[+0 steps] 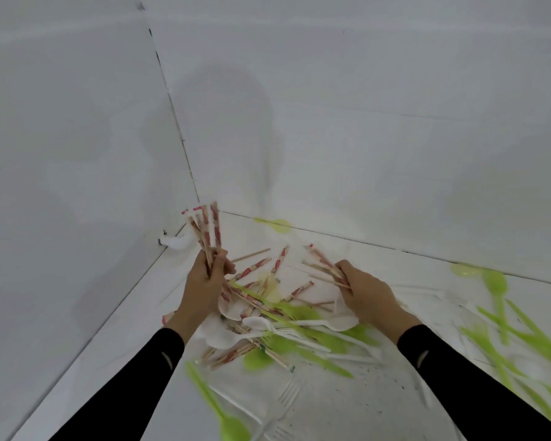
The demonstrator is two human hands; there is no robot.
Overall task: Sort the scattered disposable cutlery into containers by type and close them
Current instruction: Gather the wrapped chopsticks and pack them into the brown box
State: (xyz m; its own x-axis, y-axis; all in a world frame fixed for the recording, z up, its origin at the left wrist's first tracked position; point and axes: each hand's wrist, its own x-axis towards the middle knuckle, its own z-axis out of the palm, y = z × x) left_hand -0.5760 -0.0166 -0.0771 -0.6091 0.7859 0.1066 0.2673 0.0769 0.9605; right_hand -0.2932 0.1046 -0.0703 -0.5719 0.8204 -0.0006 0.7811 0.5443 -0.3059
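Note:
My left hand (206, 283) grips a bundle of chopsticks in red-and-white paper sleeves (208, 229), held upright above the pile. My right hand (365, 292) holds a few more chopsticks (323, 264) that point up and left, low over the surface. Between the hands lies a heap of sleeved chopsticks (255, 270), green plastic spoons (299, 313) and white plastic forks and spoons (283, 326), partly on a white paper plate (217, 337). No container is in view.
The white surface (347, 409) meets white walls in a corner at the far left. More green spoons (497, 288) lie scattered at the right, one green spoon (223, 415) and a white fork (288, 394) near the front, another green spoon (275, 225) by the back wall.

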